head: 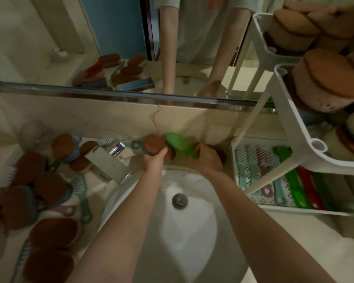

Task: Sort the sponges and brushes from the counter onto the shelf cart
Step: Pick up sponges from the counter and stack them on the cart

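- The sink (192, 231) lies under both forearms; the person reaches across it because the pieces being picked sit on the back strip of the counter (129, 155), against the wall.
- The shelf cart (294, 131) stands just to the right of the right hand, near enough for a short swing. Its tiers already show the sorting rule: stacked sponges (325, 84) fill the upper trays, and long-handled brushes (274, 176) lie side by side in the lowest tray.
- A large unsorted pile (49, 180) of brown sponges and pastel brushes covers the counter well to the left of the left hand, so most of the job looks unfinished.
- The faucet (107, 160) juts out just left of the left hand, separating it from that pile.
- The left hand (154, 160) has its fingers curled round a brown sponge (153, 142) with a blue-grey base, holding it by one end.
- The right hand (207, 158) clasps the handle of a green brush (175, 142), whose head touches the sponge. Taking one item of each kind probably lets a single trip serve two tiers.
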A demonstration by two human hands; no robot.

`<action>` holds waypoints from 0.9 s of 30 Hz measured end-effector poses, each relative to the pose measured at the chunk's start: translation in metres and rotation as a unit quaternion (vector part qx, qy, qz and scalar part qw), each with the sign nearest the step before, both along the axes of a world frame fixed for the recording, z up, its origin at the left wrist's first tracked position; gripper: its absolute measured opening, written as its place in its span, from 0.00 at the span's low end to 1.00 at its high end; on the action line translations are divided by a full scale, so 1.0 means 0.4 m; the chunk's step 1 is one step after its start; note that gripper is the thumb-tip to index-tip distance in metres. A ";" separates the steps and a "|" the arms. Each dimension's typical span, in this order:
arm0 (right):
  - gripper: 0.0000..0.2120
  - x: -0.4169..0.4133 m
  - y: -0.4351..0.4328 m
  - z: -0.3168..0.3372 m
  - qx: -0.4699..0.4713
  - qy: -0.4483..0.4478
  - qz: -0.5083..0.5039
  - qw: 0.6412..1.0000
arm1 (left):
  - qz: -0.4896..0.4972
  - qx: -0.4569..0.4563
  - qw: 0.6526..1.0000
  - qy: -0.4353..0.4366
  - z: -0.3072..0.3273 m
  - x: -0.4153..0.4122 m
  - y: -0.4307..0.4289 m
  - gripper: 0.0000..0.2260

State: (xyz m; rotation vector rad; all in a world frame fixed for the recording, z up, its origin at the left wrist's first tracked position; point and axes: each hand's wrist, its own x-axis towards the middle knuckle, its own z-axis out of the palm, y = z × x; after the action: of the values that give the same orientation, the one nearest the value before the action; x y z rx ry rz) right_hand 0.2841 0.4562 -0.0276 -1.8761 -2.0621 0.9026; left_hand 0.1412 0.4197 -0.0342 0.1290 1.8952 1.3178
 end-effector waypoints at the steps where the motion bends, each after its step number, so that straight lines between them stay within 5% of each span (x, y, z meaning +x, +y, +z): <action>1: 0.16 -0.002 -0.011 0.005 -0.018 0.025 -0.019 0.999 | 0.000 0.020 1.000 -0.019 0.010 0.005 -0.015 0.23; 6: 0.17 -0.012 -0.087 0.045 -0.085 0.190 -0.112 0.972 | -0.030 0.107 0.987 -0.115 0.067 0.013 -0.111 0.21; 13: 0.18 -0.008 -0.210 0.112 -0.069 0.208 -0.011 0.976 | -0.151 0.207 0.934 -0.249 0.162 -0.021 -0.193 0.10; 27: 0.04 0.022 -0.434 0.168 -0.153 0.283 -0.061 0.945 | -0.155 0.237 0.935 -0.212 0.261 -0.118 -0.344 0.09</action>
State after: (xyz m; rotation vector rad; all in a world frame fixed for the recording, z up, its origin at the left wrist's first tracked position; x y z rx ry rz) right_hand 0.2929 0.2825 0.0396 -1.5880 -1.5090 1.5771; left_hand 0.0939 0.2823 0.0703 0.3452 1.1224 1.4202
